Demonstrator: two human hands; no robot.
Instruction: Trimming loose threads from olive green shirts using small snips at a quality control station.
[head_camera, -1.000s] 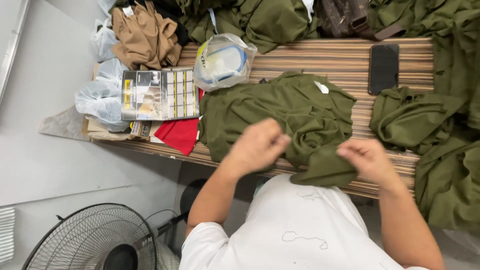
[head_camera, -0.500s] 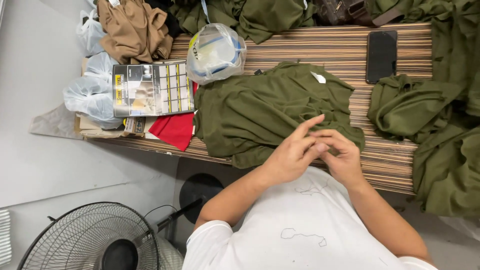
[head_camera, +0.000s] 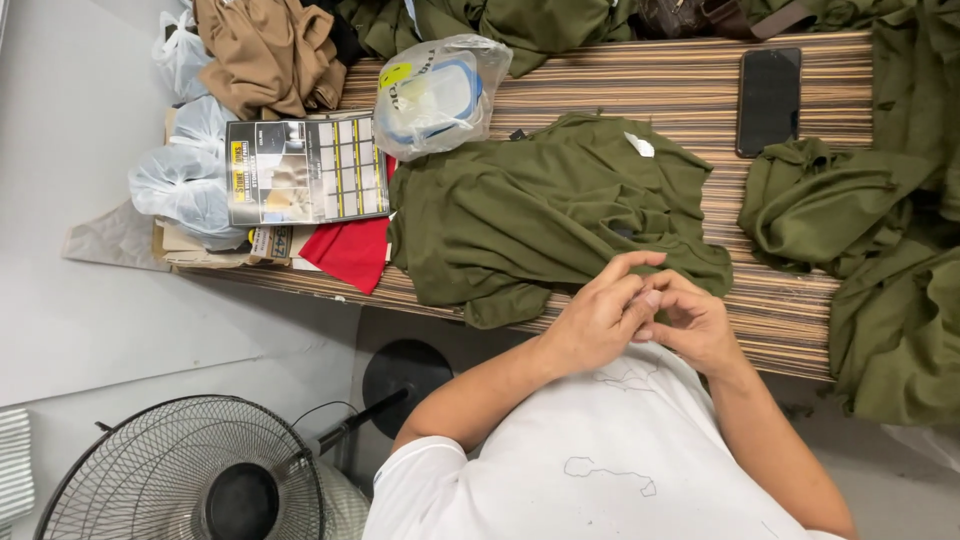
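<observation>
Soft, light, floppy olive-green fabric shirt (head_camera: 550, 215) at frame centre, best pinched at its hem; left hand (head_camera: 600, 320) and right hand (head_camera: 695, 325) curled together, contents indiscernible.

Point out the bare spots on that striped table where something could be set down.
Bare striped table runs between the plastic bag and the black phone, above the spread green shirt. A smaller strip lies between that shirt and the bunched green garments. The left end is crowded with a booklet and bags.
</observation>
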